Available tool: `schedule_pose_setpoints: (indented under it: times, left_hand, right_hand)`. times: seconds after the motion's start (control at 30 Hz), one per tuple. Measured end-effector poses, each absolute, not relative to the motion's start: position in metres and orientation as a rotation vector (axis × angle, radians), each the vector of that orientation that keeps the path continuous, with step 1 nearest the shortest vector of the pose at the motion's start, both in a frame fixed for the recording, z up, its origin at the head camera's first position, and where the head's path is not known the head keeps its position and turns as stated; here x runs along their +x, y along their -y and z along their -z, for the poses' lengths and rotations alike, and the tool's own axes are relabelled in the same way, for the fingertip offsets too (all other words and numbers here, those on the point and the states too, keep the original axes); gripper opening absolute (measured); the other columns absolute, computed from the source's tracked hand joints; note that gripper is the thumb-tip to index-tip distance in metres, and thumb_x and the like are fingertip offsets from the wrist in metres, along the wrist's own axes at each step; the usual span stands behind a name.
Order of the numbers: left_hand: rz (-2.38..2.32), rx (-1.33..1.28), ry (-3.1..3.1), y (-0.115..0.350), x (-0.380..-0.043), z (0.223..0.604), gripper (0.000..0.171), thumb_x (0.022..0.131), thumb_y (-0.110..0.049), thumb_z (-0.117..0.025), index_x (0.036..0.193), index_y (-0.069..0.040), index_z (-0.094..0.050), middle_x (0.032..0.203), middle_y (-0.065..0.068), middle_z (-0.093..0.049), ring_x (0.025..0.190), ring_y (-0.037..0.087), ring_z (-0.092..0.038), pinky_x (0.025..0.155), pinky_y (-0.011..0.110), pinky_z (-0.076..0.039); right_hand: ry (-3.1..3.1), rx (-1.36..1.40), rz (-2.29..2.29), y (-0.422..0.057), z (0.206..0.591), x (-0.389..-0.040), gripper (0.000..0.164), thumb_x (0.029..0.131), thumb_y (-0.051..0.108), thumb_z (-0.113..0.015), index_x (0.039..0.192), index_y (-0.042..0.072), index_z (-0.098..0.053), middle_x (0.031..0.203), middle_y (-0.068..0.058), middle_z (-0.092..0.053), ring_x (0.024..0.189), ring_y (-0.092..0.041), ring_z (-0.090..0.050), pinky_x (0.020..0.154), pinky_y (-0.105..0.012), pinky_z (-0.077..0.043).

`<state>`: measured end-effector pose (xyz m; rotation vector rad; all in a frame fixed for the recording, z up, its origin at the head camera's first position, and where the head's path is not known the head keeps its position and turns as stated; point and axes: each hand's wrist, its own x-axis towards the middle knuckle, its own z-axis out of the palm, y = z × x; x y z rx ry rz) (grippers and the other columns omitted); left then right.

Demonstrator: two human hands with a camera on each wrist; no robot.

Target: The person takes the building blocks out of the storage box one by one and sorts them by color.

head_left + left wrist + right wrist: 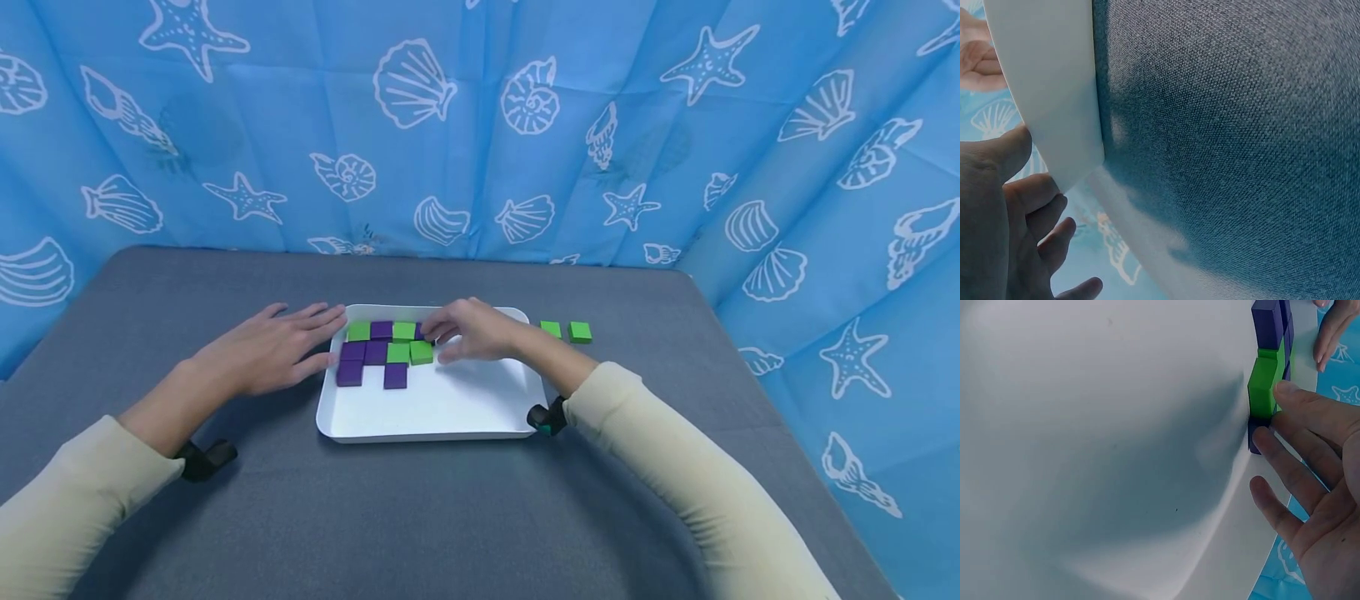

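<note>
A white tray (pixel 420 412) lies on the grey table, with purple and green square blocks grouped at its back left. At the tray's left rim rests my left hand (pixel 281 350), fingers spread; the left wrist view has thumb and fingertips of that hand (pixel 1029 219) against the tray wall (pixel 1054 75). Over the back of the tray, my right hand (pixel 472 329) touches the group's right end. In the right wrist view its fingertips meet a purple block (pixel 1256 439) partly hidden behind them, while the thumb touches a green block (pixel 1263 384).
Two loose green blocks, one nearer (pixel 551 329) and one farther right (pixel 580 332), lie on the table just right of the tray. A blue curtain (pixel 465 150) with white shells and starfish hangs behind the grey table (pixel 420 517).
</note>
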<state>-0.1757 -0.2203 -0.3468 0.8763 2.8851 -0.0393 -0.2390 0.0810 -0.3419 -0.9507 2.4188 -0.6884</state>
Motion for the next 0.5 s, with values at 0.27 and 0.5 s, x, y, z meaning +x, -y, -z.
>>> schedule_pose_setpoints:
  times: [0.27, 0.5]
  left_hand:
    - [0.03, 0.872, -2.889, 0.2204, -0.176, 0.3473, 0.064, 0.104, -0.042, -0.047, 0.155, -0.006, -0.034, 0.16, 0.017, -0.031, 0.144, 0.041, -0.032, 0.109, 0.071, -0.024]
    - [0.022, 0.88, -2.899, 0.2211, -0.1759, 0.3489, 0.064, 0.104, -0.042, -0.047, 0.155, -0.006, -0.033, 0.16, 0.017, -0.031, 0.144, 0.041, -0.032, 0.109, 0.071, -0.025]
  right_hand:
    - [-2.387, -0.968, 0.721, -0.0839, 0.3412, -0.2372, 0.047, 0.086, 0.005, -0.077, 0.131, 0.002, -0.062, 0.127, -0.008, -0.067, 0.115, -0.018, -0.065, 0.099, -0.027, -0.05]
    - [-2.387, -1.002, 0.713, -0.0847, 0.3427, -0.2376, 0.048, 0.086, 0.005, -0.077, 0.132, 0.002, -0.062, 0.126, -0.008, -0.068, 0.114, -0.018, -0.066, 0.098, -0.028, -0.05]
